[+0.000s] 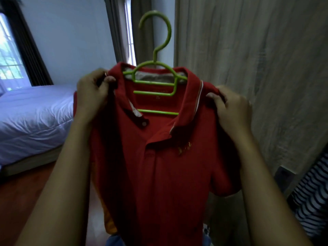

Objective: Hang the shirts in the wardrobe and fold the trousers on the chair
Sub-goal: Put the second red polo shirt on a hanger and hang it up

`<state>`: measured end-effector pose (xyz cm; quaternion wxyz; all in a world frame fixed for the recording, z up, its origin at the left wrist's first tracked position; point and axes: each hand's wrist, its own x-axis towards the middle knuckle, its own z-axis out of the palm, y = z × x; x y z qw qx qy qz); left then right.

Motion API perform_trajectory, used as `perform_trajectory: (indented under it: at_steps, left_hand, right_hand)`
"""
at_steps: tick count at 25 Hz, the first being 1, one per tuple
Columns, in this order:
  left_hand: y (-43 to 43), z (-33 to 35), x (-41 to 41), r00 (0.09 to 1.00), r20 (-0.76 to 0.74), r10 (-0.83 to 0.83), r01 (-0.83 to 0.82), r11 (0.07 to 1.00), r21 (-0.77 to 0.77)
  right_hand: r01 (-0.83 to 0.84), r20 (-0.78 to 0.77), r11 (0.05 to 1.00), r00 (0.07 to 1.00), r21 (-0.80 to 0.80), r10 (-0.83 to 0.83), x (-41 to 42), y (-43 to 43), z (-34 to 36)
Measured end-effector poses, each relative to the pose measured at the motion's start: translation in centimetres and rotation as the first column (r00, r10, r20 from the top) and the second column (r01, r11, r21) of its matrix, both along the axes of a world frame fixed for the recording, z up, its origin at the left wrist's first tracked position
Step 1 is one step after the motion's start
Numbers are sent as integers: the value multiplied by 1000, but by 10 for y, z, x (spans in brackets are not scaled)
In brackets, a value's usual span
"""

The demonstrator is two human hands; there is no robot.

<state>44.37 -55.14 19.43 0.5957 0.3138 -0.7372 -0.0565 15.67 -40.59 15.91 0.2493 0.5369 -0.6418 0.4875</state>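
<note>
1. We hold up a red polo shirt (159,166) in front of us, its front facing us and its placket unbuttoned at the top.
2. A green hanger (154,83) sits inside the shirt's neck opening. Its rungs show through the open collar and its hook rises free above the shirt, caught on nothing.
3. Our left hand (92,93) pinches the shirt at the shoulder seam on the left of the collar, fingers curled into the fabric.
4. Our right hand (232,107) grips a bunch of the shirt's cloth at the opposite shoulder, thumb and fingers closed round it.
5. The collar carries a thin white stripe along its edge.
6. Inside the shirt's neck there is a faint printed mark below the hanger's middle rung, too blurred to read.
7. A small gold embroidery (184,149) sits on the shirt's chest; we cannot make out any letters.
8. Left of the shirt lies a bed (32,118) with pale bedding.
9. Right of the shirt stands a pale wood-grain panel (257,68), and lower right of the shirt hangs a striped garment (312,197).
</note>
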Motion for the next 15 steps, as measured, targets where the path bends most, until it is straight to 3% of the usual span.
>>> perform_trajectory:
  at_steps: [4, 10, 12, 15]
  left_hand:
    - [-2, 65, -3, 997, -48, -64, 58, 991, -120]
    - [-5, 27, -3, 992, 90, -83, 80, 996, 34]
    - [-1, 19, -9, 991, 87, -104, 102, 994, 28]
    - [4, 10, -33, 984, 58, -168, 167, 985, 34]
  right_hand:
    - [48, 16, 988, 999, -146, -47, -5, -1, 59]
    - [154, 29, 988, 988, 27, -154, 0, 24, 34]
    - [39, 63, 994, 997, 100, -45, -6, 41, 35]
    - [-380, 301, 894, 903, 235, 305, -16, 88, 49]
